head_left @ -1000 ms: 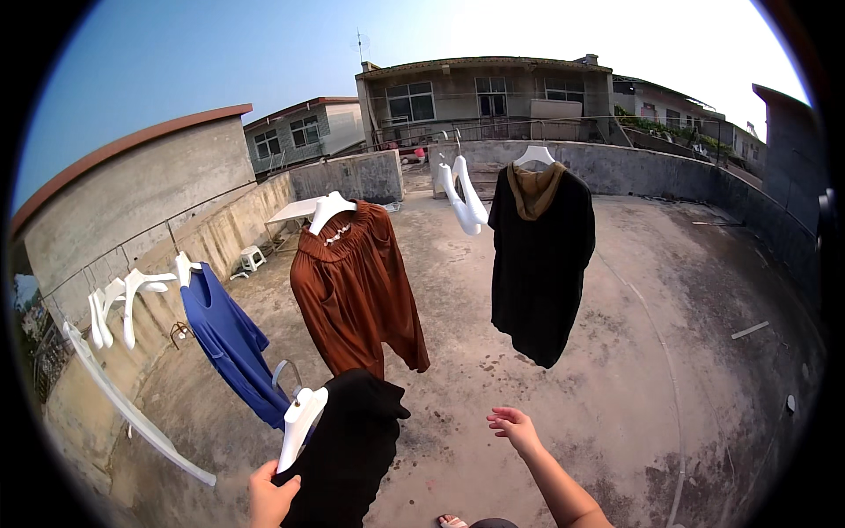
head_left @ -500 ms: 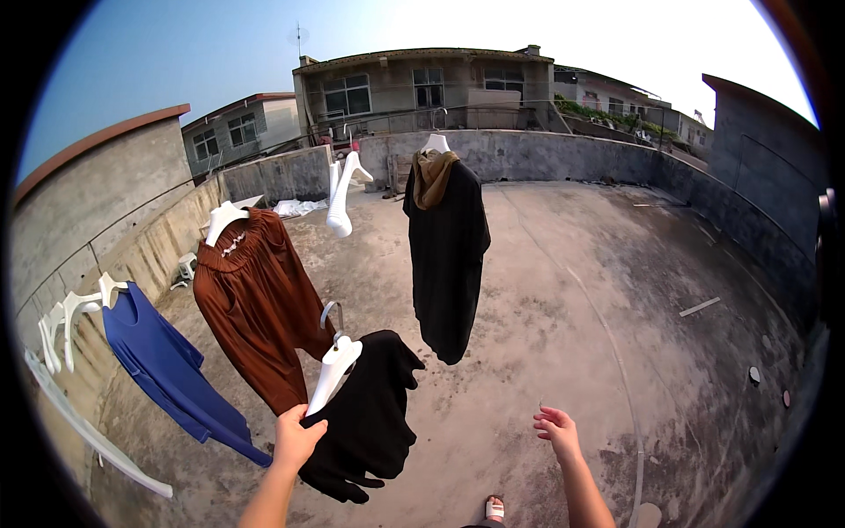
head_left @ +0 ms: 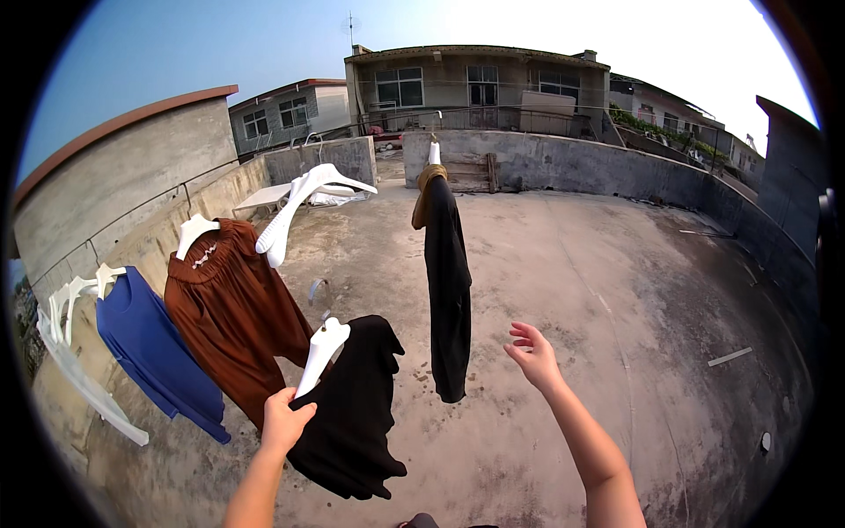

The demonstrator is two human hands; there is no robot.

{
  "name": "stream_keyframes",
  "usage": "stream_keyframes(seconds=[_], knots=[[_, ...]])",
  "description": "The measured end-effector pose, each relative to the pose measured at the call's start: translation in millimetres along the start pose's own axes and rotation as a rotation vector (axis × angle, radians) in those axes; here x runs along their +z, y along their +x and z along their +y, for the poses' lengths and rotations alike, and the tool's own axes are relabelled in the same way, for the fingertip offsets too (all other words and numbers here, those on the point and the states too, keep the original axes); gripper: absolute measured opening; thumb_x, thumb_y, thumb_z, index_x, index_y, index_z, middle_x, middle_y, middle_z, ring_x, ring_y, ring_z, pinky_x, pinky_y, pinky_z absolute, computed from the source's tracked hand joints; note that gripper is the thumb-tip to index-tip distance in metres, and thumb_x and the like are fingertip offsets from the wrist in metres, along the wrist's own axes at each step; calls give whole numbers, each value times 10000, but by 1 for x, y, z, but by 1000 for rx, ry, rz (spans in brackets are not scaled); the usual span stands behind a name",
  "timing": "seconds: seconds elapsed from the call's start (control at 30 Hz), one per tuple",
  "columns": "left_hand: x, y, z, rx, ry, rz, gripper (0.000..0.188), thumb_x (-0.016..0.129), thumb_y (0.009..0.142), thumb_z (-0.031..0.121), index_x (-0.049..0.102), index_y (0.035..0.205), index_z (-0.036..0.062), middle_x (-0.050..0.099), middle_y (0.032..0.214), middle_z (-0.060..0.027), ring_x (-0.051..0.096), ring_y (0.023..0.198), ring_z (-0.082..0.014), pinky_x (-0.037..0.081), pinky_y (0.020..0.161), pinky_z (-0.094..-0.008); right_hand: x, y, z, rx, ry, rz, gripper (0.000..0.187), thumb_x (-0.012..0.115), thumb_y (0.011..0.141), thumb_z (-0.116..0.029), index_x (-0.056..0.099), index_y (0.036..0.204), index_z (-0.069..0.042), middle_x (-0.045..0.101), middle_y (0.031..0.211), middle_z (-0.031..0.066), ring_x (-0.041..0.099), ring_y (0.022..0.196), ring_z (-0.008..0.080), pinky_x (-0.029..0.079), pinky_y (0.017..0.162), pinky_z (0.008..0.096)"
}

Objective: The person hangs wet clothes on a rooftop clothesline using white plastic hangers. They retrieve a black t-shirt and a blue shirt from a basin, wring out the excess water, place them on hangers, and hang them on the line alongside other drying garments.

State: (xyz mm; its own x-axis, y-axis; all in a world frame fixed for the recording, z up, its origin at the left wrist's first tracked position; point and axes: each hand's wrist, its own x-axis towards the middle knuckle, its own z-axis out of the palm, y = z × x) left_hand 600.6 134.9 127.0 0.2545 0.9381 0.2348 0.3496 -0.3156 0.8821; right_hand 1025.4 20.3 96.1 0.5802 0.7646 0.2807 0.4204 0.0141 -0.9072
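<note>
Black cloth (head_left: 356, 409), matte and limp, drapes from a smooth white hanger (head_left: 325, 350) with a curved metal hook, low before the slick, gathered brown garment (head_left: 231, 304). The left hand (head_left: 283, 422) has its grip pinching hanger and cloth together; the right hand (head_left: 533, 354) is bare, fingers loosely spread, well apart from the cloth. Holding the loaded hanger one-handed looks like the step in hand; the next move probably calls for a steady pinch and an unsnagged hook.
</note>
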Motion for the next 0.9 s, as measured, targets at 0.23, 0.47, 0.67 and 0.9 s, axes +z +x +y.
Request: stream_keyframes(seconds=[0.23,0.47,0.67,0.9], knots=[[31,41,12,-53,38,58,208,691,718,49,632,883,-63,639,749,-61,577,690,-104,473,652,-274,71,168,-70,-314,-326,82,755,751,718,-380,449,1331,-61,487,1294,178,487,1149,326,410,976,405],[69,116,19,-82,81,43,265,699,716,71,644,941,-58,662,788,-69,591,716,-117,479,688,-288,139,294,-126,-179,-358,81,1102,728,681,-562,102,1482,-136,300,1418,248,475,1195,384,436,958,425],[95,181,42,-42,77,63,270,702,719,67,638,949,-58,657,784,-59,586,714,-105,476,684,-279,139,338,-110,-215,-377,-22,937,645,719,-231,116,1491,-176,522,1162,198,605,967,346,511,782,418],[159,253,72,5,-21,23,235,683,727,58,630,914,-74,638,775,-51,568,700,-97,465,643,-267,48,398,-45,-431,-191,188,692,607,714,-125,436,1379,-211,622,1024,177,610,952,353,485,825,426]])
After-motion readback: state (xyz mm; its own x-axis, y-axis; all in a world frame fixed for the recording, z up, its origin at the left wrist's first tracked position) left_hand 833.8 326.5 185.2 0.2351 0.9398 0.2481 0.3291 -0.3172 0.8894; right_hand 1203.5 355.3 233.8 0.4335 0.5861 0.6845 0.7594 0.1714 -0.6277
